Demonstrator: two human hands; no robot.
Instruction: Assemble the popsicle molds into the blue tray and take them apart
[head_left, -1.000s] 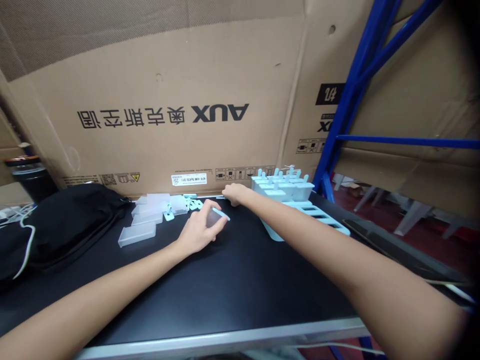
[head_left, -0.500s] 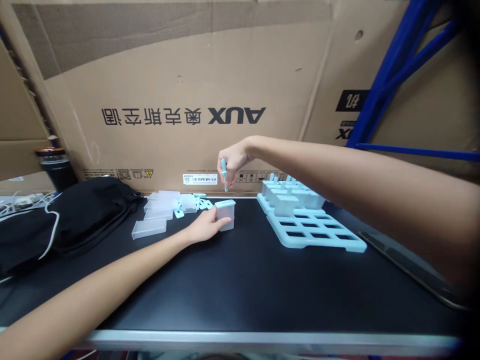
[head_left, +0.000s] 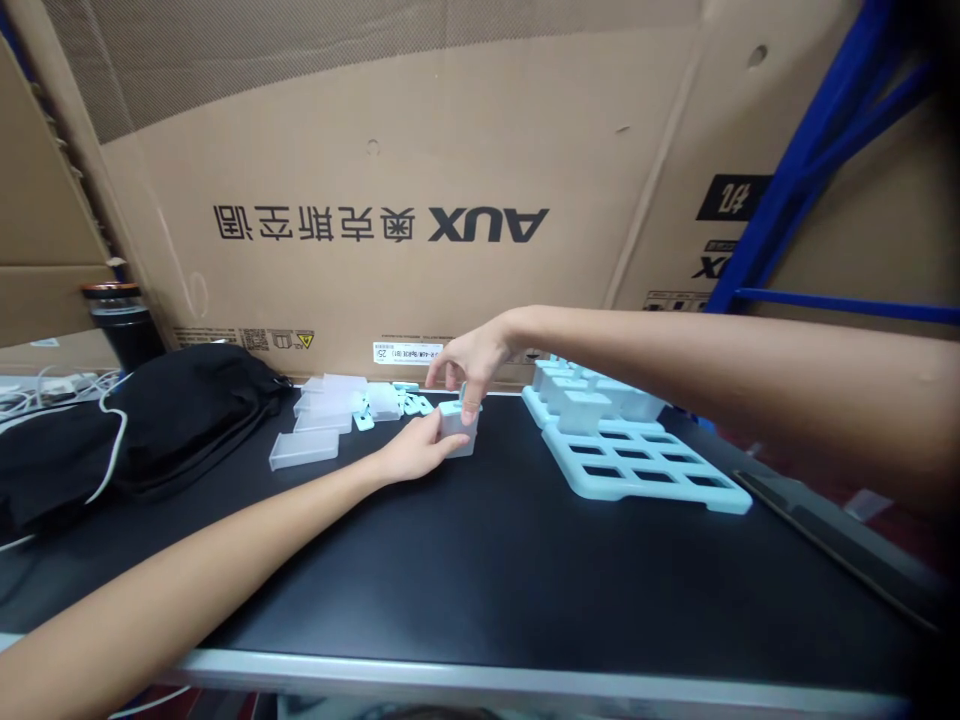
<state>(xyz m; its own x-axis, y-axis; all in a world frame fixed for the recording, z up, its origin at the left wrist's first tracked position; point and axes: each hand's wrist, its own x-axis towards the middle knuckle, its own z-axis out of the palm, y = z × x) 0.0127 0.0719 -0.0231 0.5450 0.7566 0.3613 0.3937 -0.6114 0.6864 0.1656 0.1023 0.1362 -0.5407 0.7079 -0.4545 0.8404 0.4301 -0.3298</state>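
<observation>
A frosted ice pop mold [head_left: 459, 442] with a light blue lid stands upright on the black table, held from its left side by my left hand [head_left: 415, 448]. Over the lid is my right hand [head_left: 477, 362], its thumb and fingers around a light blue ice pop stick [head_left: 463, 391]. The stick points down into the top of the lid; how deep it sits is hidden by the thumb. Left of the hands lie several empty frosted molds [head_left: 306, 447] and a scatter of small light blue lids [head_left: 363, 419].
To the right stands a light blue rack [head_left: 592, 487] with filled slots at its back and open slots in front. A dark flat device [head_left: 817, 540] lies beyond it. A black bag [head_left: 202, 410], white cable and dark bottle [head_left: 124, 325] are left. A cardboard box [head_left: 375, 130] backs the table.
My right hand has come down with the stick from above the mold onto its lid. My left hand still grips the mold. The view has shifted slightly.
</observation>
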